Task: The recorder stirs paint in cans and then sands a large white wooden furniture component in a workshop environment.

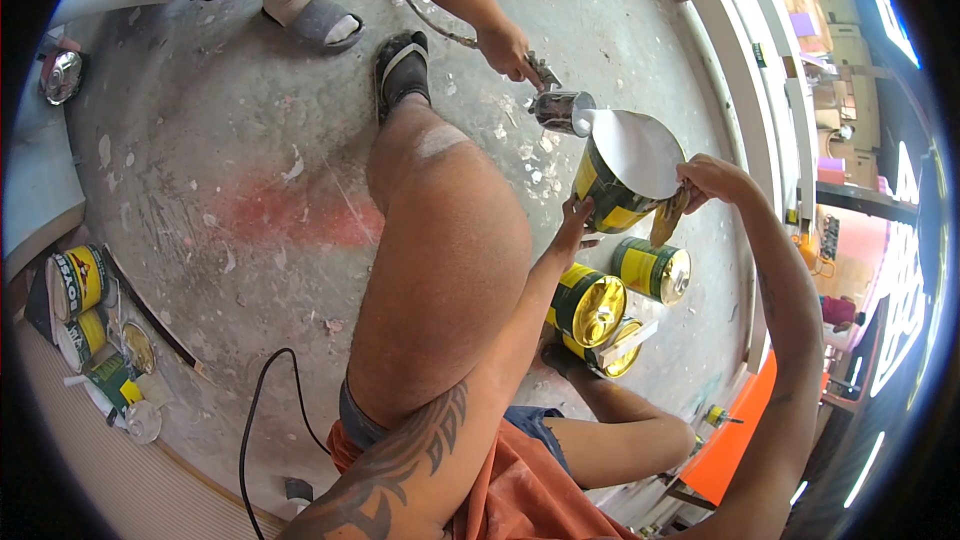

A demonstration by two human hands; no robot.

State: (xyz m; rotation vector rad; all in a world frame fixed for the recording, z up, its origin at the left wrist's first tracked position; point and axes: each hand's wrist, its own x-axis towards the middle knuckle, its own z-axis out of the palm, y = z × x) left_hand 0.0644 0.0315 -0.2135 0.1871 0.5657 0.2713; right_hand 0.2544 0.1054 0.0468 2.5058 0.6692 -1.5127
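One white-filled pail (602, 183), one cup (562, 112)

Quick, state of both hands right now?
Left hand: holding the tilted paint can, supporting its side; fingers partly hidden.
Right hand: closed on the brown rag at the can's rim.

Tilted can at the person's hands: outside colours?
The tilted can is mainly dark green and yellow, seen best in the head view.
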